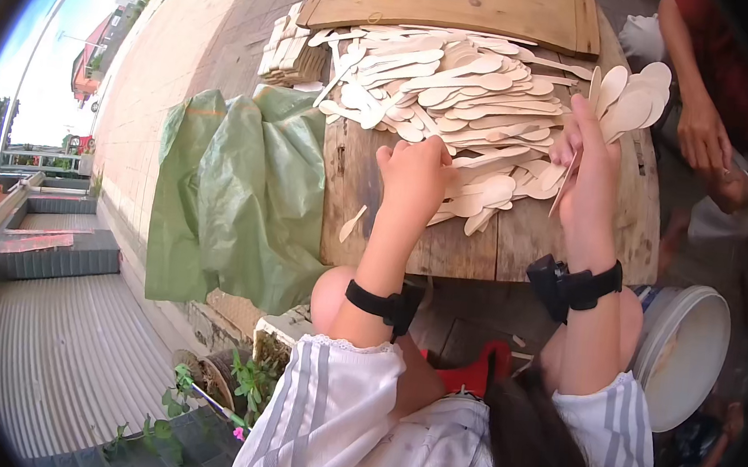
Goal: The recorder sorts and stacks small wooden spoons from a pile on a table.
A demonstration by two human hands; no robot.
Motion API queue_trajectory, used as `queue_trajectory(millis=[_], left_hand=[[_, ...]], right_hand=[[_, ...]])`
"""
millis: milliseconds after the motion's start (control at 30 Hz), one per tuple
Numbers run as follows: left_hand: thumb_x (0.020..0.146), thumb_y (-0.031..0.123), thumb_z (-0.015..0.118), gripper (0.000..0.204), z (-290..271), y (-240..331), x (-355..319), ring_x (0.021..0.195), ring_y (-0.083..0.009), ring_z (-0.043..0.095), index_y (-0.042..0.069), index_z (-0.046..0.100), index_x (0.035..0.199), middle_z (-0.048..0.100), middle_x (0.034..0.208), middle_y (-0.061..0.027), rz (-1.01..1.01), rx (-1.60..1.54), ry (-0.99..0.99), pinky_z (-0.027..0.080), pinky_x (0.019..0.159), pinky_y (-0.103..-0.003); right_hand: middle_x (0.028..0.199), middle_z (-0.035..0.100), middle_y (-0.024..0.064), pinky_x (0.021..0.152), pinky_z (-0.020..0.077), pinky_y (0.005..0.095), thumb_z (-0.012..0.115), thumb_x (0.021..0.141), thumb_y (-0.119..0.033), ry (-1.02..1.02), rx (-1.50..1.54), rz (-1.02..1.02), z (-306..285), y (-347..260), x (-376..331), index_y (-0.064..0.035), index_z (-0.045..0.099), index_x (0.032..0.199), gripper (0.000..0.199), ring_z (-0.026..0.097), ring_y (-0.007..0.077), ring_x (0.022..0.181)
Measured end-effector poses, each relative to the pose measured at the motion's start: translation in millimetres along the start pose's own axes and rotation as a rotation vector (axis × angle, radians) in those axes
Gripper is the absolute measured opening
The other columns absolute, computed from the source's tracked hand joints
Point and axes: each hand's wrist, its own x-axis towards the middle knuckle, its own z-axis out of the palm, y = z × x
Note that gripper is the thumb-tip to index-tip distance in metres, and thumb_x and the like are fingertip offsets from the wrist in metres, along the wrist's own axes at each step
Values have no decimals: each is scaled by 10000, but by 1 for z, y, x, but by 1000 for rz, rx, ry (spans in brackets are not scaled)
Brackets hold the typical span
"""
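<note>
A heap of pale wooden spoons (458, 90) covers the far half of a worn wooden table (480, 243). My left hand (415, 175) rests palm down on the near edge of the heap, fingers curled over a few spoons. My right hand (589, 163) is raised above the table and grips a fanned bunch of wooden spoons (630, 100), their bowls pointing up. One loose spoon (353, 223) lies alone near the table's left edge. Both wrists wear black bands.
A green plastic sheet (235, 195) hangs off the table's left side. A stack of flat wooden pieces (288, 48) and a wooden board (465, 6) with a small device sit at the far end. Another person's hand (703, 138) is at the right. A white bucket (688, 350) stands below.
</note>
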Motion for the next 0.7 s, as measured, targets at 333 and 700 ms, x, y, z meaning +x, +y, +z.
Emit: queue_trajectory(millis=[333, 700], left_hand=[[859, 136, 663, 149, -32, 14, 6, 801, -108, 643, 2, 597, 850, 685, 792, -91, -75, -1338, -32, 492, 728, -224], [929, 208, 581, 214, -19, 42, -5, 860, -141, 649, 9, 572, 850, 609, 729, -25, 41, -1366, -484, 471, 745, -240]], right_hand=[[699, 437, -63, 569, 328, 217, 674, 852, -223, -60, -120, 21, -4, 9, -5, -96, 519, 914, 210, 390, 44, 596], [1028, 564, 18, 745, 413, 235, 672, 851, -184, -217, -271, -38, 4, 21, -10, -24, 512, 1160, 382, 508, 61, 876]])
